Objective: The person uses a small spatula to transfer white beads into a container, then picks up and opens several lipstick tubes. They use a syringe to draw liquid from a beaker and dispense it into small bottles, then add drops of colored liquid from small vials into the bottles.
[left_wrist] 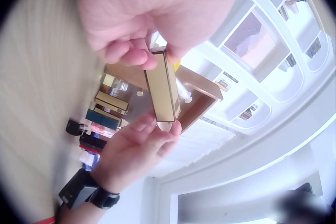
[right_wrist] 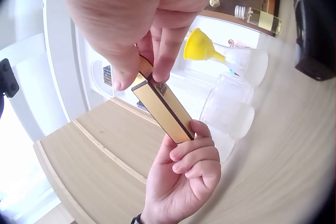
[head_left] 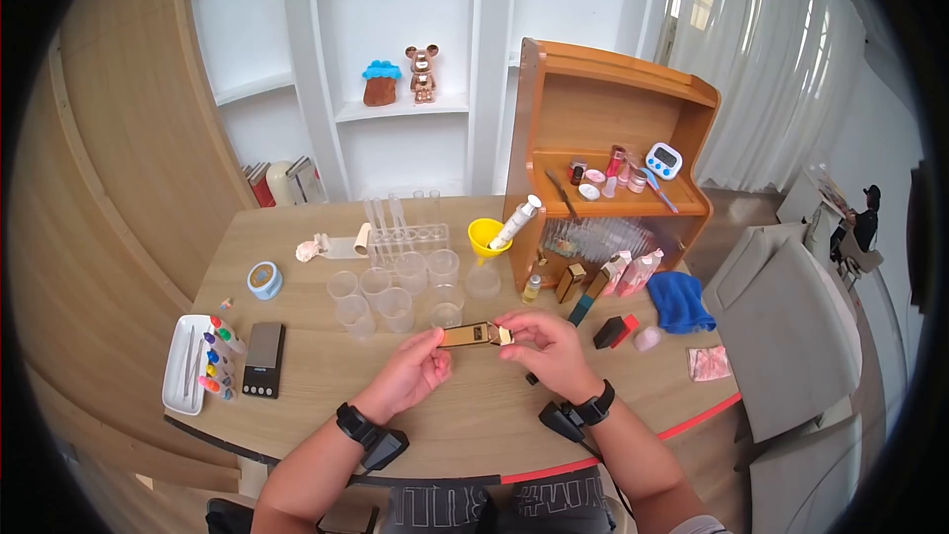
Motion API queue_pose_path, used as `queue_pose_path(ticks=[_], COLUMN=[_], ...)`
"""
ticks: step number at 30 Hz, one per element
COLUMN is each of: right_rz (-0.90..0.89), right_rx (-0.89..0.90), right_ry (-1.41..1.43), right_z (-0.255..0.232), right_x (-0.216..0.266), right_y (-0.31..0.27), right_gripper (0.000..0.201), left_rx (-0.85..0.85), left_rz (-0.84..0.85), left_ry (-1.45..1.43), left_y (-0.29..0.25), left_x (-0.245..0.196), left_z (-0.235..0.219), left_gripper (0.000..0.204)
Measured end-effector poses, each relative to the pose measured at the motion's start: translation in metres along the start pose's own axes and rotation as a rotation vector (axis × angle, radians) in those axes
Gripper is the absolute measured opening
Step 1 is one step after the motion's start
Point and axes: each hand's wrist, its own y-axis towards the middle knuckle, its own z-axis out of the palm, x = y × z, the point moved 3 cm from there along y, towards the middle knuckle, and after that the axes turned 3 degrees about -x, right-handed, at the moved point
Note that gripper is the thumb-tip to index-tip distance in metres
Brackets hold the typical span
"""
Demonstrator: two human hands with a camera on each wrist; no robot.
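Both hands hold a slim gold cosmetics box (head_left: 463, 336) with dark edges above the front of the table. My left hand (head_left: 407, 378) pinches its left end between thumb and fingers. At the other end, my right hand (head_left: 556, 351) pinches the end flap (right_wrist: 145, 67), which stands away from the body of the box. The left wrist view shows the box (left_wrist: 163, 88) lengthwise between the two hands. What lies inside it is hidden. Just below the right hand, a small black piece (head_left: 532, 378) is on the table.
Clear plastic cups (head_left: 376, 284) and a test tube rack (head_left: 410, 237) stand behind the hands. A yellow funnel (head_left: 484, 234) is beside a wooden cabinet (head_left: 613, 158). At left are a black scale (head_left: 263, 361) and a white tray (head_left: 183, 376); at right, small boxes (head_left: 570, 283) and a blue cloth (head_left: 680, 303).
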Motion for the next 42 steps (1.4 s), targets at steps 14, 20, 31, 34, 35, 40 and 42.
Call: queue_pose_path(ticks=[14, 20, 31, 34, 35, 40, 42], right_rz=[-0.139, -0.293, -0.048, -0.243, -0.228, -0.23, -0.214], right_rx=[-0.098, -0.095, -0.148, -0.128, -0.134, -0.189, -0.194], right_ry=[-0.327, -0.483, -0.373, -0.463, -0.462, -0.511, -0.549], right_z=[0.007, 0.008, 0.009, 0.006, 0.006, 0.01, 0.009], right_x=[0.015, 0.017, 0.013, 0.01, 0.01, 0.017, 0.021], right_y=[-0.001, 0.0, 0.0, 0.002, 0.001, 0.0, 0.001], right_gripper=[0.025, 0.029, 0.033, 0.026, 0.024, 0.018, 0.019], left_rx=[-0.024, -0.026, -0.053, -0.057, -0.065, -0.108, -0.107], left_rz=[0.012, 0.008, 0.028, 0.052, 0.065, 0.132, 0.148], left_ry=[0.142, 0.134, 0.157, 0.153, 0.158, 0.194, 0.21], left_y=[-0.002, 0.0, -0.002, -0.001, -0.002, 0.0, -0.001], left_x=[0.0, 0.0, -0.003, -0.004, -0.004, -0.005, -0.005], left_z=[0.003, -0.003, 0.002, 0.002, 0.003, -0.001, 0.0], left_gripper=[0.017, 0.016, 0.015, 0.016, 0.016, 0.015, 0.015])
